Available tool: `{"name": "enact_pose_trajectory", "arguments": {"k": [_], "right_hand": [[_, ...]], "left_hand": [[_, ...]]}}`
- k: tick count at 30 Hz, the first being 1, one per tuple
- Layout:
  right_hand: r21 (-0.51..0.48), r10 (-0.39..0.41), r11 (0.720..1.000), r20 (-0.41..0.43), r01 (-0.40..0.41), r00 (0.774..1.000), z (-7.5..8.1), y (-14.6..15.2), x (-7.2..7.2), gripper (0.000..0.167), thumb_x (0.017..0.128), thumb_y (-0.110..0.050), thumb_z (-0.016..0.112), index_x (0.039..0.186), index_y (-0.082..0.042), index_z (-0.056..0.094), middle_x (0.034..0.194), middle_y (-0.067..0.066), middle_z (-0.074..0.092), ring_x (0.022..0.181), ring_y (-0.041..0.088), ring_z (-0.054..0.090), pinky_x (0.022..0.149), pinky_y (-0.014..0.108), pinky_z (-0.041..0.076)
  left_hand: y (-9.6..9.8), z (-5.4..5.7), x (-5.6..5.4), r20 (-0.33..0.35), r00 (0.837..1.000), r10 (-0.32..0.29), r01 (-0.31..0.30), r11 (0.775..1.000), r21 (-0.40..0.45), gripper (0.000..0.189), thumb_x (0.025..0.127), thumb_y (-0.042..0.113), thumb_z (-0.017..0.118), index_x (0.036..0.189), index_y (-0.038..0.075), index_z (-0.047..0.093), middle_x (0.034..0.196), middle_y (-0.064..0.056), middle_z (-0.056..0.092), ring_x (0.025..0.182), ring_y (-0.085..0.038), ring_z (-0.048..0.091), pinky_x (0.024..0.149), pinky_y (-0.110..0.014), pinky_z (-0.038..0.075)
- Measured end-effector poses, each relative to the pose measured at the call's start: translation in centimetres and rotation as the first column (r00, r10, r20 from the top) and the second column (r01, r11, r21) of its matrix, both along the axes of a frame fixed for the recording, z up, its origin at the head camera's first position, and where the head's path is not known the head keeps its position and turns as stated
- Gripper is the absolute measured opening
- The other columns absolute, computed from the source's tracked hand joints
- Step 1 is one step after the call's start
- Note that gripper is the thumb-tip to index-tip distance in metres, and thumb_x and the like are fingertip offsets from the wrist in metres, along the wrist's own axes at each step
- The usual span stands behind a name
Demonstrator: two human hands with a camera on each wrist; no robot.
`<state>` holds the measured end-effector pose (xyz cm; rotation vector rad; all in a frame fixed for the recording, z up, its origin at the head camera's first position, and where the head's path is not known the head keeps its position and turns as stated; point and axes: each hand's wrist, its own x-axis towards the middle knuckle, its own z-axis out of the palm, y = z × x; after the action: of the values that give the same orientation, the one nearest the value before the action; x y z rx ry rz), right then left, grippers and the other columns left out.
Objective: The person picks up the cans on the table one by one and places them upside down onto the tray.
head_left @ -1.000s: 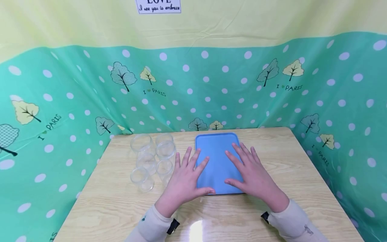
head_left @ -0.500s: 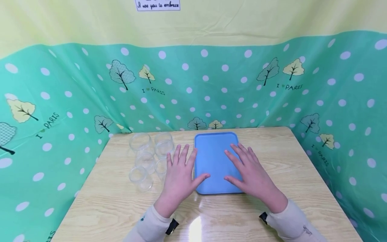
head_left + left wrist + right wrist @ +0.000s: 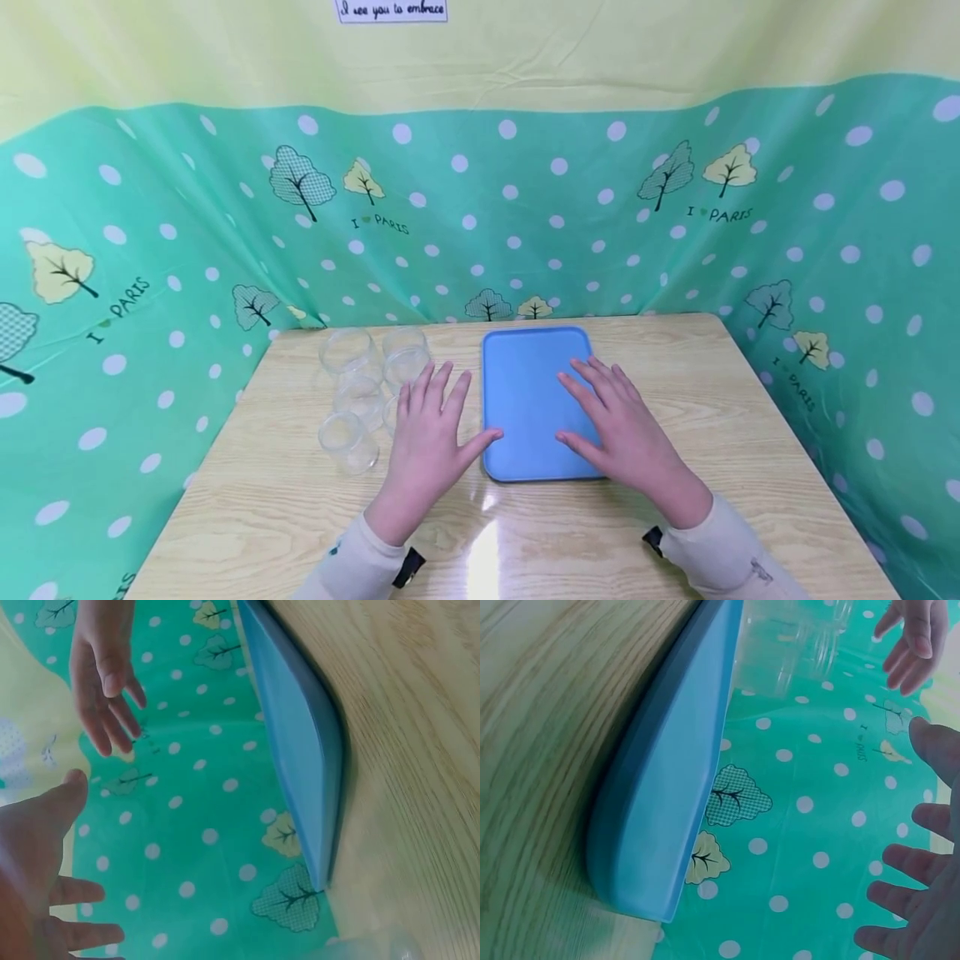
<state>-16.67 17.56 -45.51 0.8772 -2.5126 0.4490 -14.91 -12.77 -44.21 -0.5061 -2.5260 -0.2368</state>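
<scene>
On the pale wood-grained counter (image 3: 750, 479), a blue tray (image 3: 525, 400) with a low raised rim is laid flat near the middle, its long sides pointed away from the person. To its left, a cluster of clear vessels (image 3: 348, 443) is set out close together; part of the group is covered by the left hand (image 3: 426, 446), and because the walls are see-through and overlap, their exact number cannot be told.

The left hand is held in the air between the vessels and the tray, palm turned down and inward — its grip is spread, fingers apart, with the thumb stretched toward the tray's left edge. The right hand (image 3: 633, 437) is held above the tray's right edge, its fingertips seen against the blue surface from the head view; its grip is likewise apart, thumb set away from the fingers. In both wrist views, the hands are seen raised clear of the tray and well apart from each other.

The wrists are covered by light sleeves (image 3: 738, 550), and a black strap (image 3: 408, 568) is seen at the left cuff. Behind the counter, a green and yellow curtain (image 3: 525, 200) is hung, printed with white dots and trees. A bright reflection (image 3: 483, 562) is thrown on the near wood.
</scene>
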Motion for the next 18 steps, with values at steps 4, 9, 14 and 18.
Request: {"name": "enact_pose_trajectory", "arguments": {"k": [4,9,14,18], "right_hand": [[-0.020,0.014,1.000,-0.016,-0.015,1.000,-0.1,0.0,-0.1,0.077,0.093,-0.052,0.069,0.156,-0.016,0.042,0.160,0.014,0.041,0.149,0.041,0.034,0.119,0.066,0.027],[-0.052,0.039,0.998,-0.035,-0.041,0.999,0.0,-0.1,-0.1,0.075,0.095,-0.053,0.068,0.155,-0.014,0.045,0.157,0.015,0.044,0.147,0.040,0.038,0.118,0.065,0.029],[-0.077,0.059,0.995,-0.024,-0.060,0.998,0.1,-0.3,0.1,0.073,0.095,-0.051,0.068,0.154,-0.015,0.046,0.155,0.014,0.046,0.145,0.037,0.040,0.119,0.063,0.030],[-0.090,0.063,0.994,-0.014,-0.064,0.998,0.1,-0.4,0.3,0.072,0.095,-0.049,0.070,0.153,-0.015,0.047,0.154,0.013,0.047,0.145,0.036,0.041,0.118,0.061,0.032]], "left_hand": [[-0.5,0.1,0.0,-0.037,0.999,-0.004,0.004,1.000,0.016,0.089,0.082,0.069,0.072,0.146,0.010,0.054,0.151,-0.020,0.048,0.141,-0.046,0.041,0.110,-0.069,0.038],[-1.4,0.4,0.2,-0.034,0.999,0.031,-0.030,0.999,0.029,0.084,0.085,0.066,0.071,0.145,0.009,0.054,0.151,-0.020,0.047,0.141,-0.046,0.041,0.110,-0.068,0.038],[-2.4,0.8,0.5,-0.032,0.998,0.063,-0.061,0.996,0.065,0.080,0.085,0.060,0.074,0.142,0.007,0.056,0.151,-0.021,0.047,0.140,-0.046,0.042,0.109,-0.065,0.040],[-3.1,1.3,0.7,-0.006,0.997,0.077,-0.076,0.991,0.107,0.076,0.085,0.055,0.077,0.140,0.007,0.057,0.150,-0.022,0.047,0.137,-0.045,0.043,0.108,-0.064,0.041]]}}
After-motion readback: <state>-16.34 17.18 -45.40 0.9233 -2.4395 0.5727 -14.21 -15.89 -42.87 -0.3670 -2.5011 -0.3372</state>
